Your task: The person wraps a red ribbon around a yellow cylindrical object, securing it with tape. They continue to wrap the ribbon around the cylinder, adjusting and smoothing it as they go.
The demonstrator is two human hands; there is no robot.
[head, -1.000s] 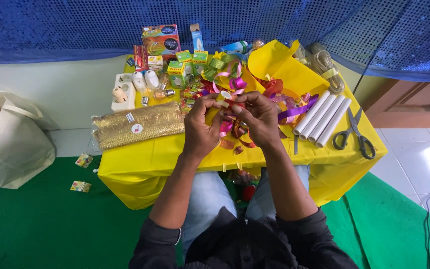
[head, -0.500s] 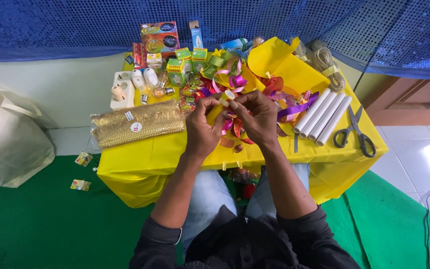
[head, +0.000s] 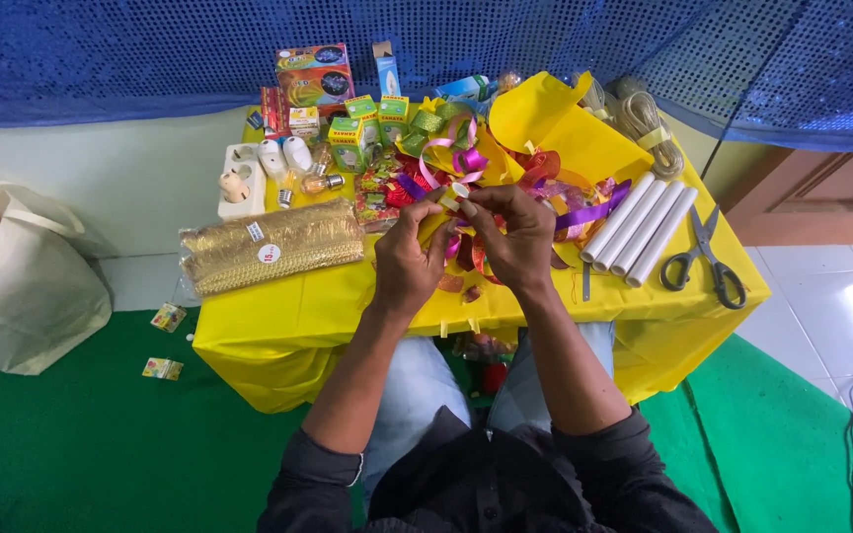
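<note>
Two hands, left hand [head: 409, 259] and right hand [head: 513, 235], pinch a small yellow ribbon strip [head: 453, 195] between fingertips above the yellow table [head: 288, 316], left of the white rolls [head: 639, 229]; its long axis cannot be told.

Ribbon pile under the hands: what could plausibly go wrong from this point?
The left hand and right hand pinch a small roll right above the ribbon pile; if dropped, it might vanish among the loops. Loose ribbon ends could snag the fingers and drag pieces off the yellow table. The scissors lie near the table's right edge, so a tug on the cloth might tip them off.
</note>
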